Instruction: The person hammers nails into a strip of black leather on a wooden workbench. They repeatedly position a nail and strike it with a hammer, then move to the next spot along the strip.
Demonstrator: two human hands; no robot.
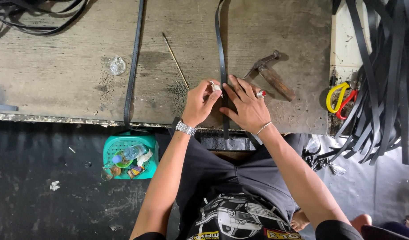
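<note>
Black strap [221,53] lies flat on the worn bench [57,66], just right of centre. Its long axis runs away from the person, and the near end hangs over the bench edge toward the lap. A row of small holes seems to run along it, too small to be sure.

Right hand [246,106] is spread flat with fingers apart, pressing the strap down beside the work spot. It grips nothing. Left hand [201,103] is closed in a pinch on a small pale piece [217,87] touching the strap's left edge; what that piece is cannot be told.

Handling judgement: the strap looks thin, light and limp along its length, stiff enough across its width to lie flat, with a smooth surface that is likely a bit slippery. Best hold is flat pressure near the work spot, or a pinch across the width. It should not be fragile.

Nearby: a hammer [270,73] just right of the hands, a thin stick [175,60] to the left, a second strap [134,66] further left, and scissors [340,98] at the bench's right end.
</note>
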